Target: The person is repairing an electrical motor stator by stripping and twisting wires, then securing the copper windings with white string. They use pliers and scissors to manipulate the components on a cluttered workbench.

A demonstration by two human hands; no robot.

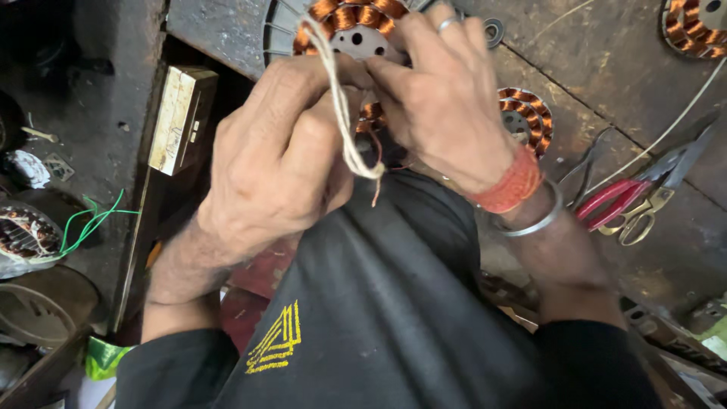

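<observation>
Pinching white cord (342, 113) in both hands' grip at copper-wound stator (350, 26) | worn grimy workbench (606, 68)

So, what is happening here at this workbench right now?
A person is working with both bare hands on a round motor part with copper wire coils at the edge of a dark workbench. The left hand grips a pale string that runs up over the coils, and the right hand pinches at the same spot beside it. A smaller copper coil ring lies just right of the hands, and red-handled pliers and scissors lie further right.
</observation>
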